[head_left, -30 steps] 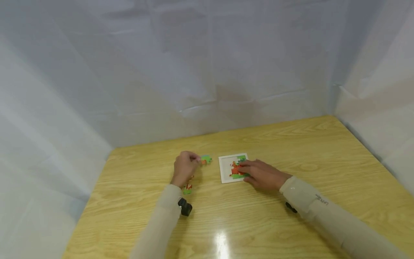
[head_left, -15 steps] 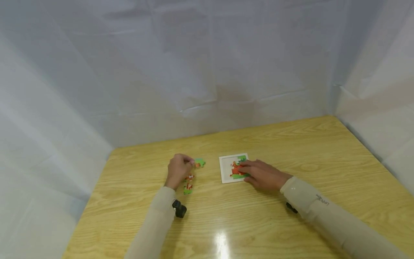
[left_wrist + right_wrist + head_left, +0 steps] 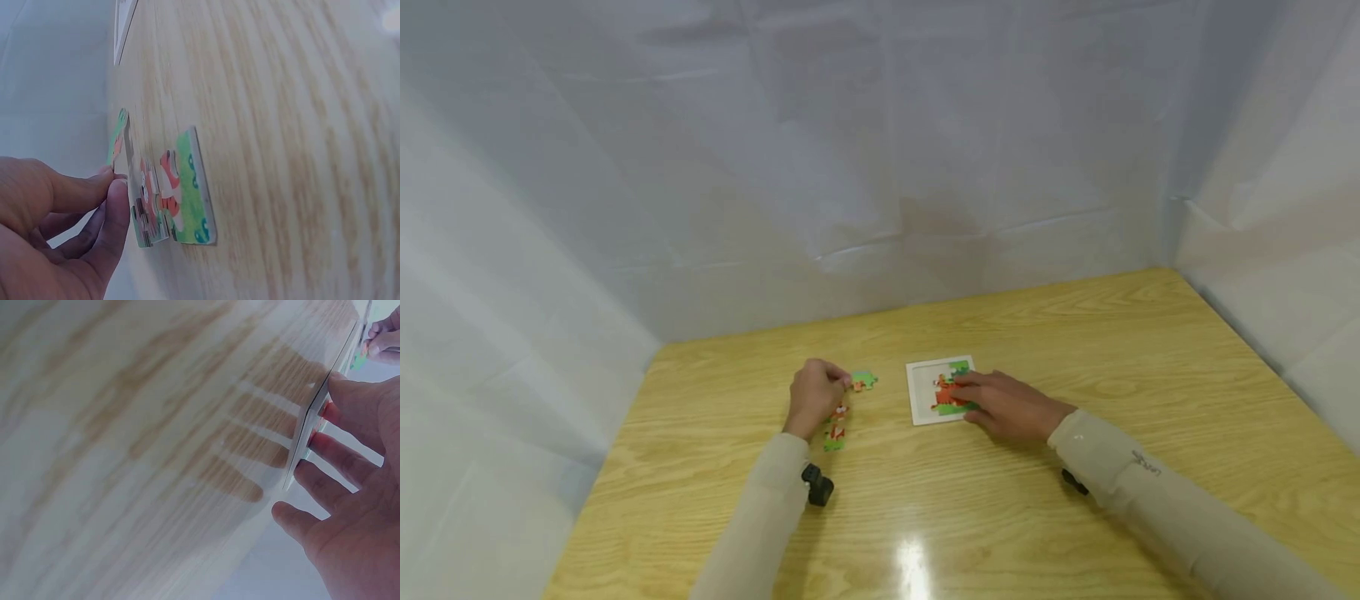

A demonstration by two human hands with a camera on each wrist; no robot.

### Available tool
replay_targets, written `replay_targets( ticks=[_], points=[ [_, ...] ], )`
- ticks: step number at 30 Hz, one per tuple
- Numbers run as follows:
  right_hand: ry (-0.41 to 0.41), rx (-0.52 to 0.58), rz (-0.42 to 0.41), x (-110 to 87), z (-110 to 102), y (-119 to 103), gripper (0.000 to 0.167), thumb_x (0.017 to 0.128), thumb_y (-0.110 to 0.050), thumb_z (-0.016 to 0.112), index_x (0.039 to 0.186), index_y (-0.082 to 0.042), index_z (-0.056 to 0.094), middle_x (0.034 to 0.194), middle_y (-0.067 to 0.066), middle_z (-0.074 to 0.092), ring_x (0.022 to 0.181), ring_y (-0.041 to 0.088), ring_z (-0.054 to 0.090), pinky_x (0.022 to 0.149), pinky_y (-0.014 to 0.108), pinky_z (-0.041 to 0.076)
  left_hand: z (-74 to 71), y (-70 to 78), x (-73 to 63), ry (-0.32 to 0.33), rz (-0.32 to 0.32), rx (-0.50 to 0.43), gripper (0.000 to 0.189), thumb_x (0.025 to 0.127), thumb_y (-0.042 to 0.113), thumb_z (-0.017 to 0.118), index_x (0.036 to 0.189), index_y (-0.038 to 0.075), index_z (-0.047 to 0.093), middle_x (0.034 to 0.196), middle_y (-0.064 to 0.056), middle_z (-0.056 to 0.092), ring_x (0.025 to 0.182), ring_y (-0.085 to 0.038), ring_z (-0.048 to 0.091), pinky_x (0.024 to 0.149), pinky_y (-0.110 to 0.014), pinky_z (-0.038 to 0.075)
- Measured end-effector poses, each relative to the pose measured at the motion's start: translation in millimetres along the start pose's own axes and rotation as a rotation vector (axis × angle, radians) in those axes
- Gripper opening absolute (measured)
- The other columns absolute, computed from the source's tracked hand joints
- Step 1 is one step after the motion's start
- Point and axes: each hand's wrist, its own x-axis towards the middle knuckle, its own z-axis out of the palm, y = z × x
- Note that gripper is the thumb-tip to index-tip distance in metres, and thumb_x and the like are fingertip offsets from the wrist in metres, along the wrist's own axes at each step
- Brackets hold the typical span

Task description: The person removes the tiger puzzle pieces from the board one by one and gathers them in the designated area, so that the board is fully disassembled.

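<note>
Ideally, the left hand point(image 3: 816, 393), thumb and fingertip clamped on the flat green-and-orange jigsaw piece point(image 3: 865, 380) left of the square white-rimmed tray point(image 3: 913, 396), should grip only the piece's edge while the right hand point(image 3: 1017, 405), fingers spread, steadies the tray.

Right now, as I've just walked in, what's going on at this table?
A person's left hand pinches a green-and-orange jigsaw piece, with more loose pieces lying beside that hand on the wooden table. The right hand rests, fingers extended, at the right side of a white frame. Seen from the head camera, red and green pieces partly fill the frame, while its left part is bare.
</note>
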Motion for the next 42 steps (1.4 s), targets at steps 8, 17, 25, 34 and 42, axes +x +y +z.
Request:
replay_targets(
  ticks=[8, 17, 25, 34, 42],
  points=[
    [-0.005, -0.007, 0.0, 1.0, 2, 3, 0.045, 0.102, -0.018, 0.062, 0.142, 0.002, 0.055, 0.151, 0.02, 0.047, 0.139, 0.037, 0.044, 0.111, 0.059, 0.035, 2.2, 0.3, 1.2, 0.0, 0.014, 0.01, 0.01, 0.094, 0.008, 0.072, 0.093, 0.002, 0.08, 0.092, -0.012, 0.075, 0.082, -0.024, 0.068, 0.077, -0.044, 0.055],
    [-0.013, -0.003, 0.009, 1.3, 1, 2, 0.044, 0.102, -0.017, 0.062, 0.142, 0.001, 0.055, 0.151, 0.02, 0.046, 0.14, 0.036, 0.043, 0.112, 0.062, 0.032, 2.4, 2.1, 1.3, -0.006, 0.037, -0.002, 0.012, 0.094, 0.009, 0.072, 0.1, 0.0, 0.078, 0.097, -0.013, 0.075, 0.089, -0.027, 0.069, 0.08, -0.045, 0.056],
    [-0.002, -0.013, 0.005, 0.1, 1, 3, 0.044, 0.102, -0.016, 0.063, 0.141, 0.002, 0.056, 0.15, 0.02, 0.047, 0.139, 0.036, 0.044, 0.111, 0.06, 0.034, 9.8, 27.0, -4.5, -0.069, 0.13, -0.058, 0.016, 0.096, 0.008, 0.07, 0.107, -0.001, 0.077, 0.097, -0.012, 0.075, 0.08, -0.026, 0.069, 0.071, -0.042, 0.057],
    [0.004, -0.025, 0.003, 1.1, 1, 1, 0.044, 0.102, -0.017, 0.064, 0.141, 0.002, 0.057, 0.15, 0.02, 0.048, 0.138, 0.036, 0.045, 0.11, 0.058, 0.036, 39.5, 60.3, -5.3, -0.214, 0.248, -0.045, 0.016, 0.095, 0.007, 0.071, 0.107, -0.003, 0.076, 0.098, -0.013, 0.074, 0.091, -0.026, 0.069, 0.08, -0.041, 0.057],
    [0.007, -0.015, 0.011, -1.2, -1, -1, 0.042, 0.102, -0.018, 0.063, 0.139, 0.001, 0.059, 0.148, 0.02, 0.05, 0.136, 0.037, 0.047, 0.111, 0.059, 0.035, 58.1, 73.9, -4.3, -0.282, 0.263, -0.014, 0.019, 0.096, 0.009, 0.071, 0.11, -0.003, 0.074, 0.103, -0.013, 0.073, 0.096, -0.026, 0.069, 0.083, -0.041, 0.056]
  ],
)
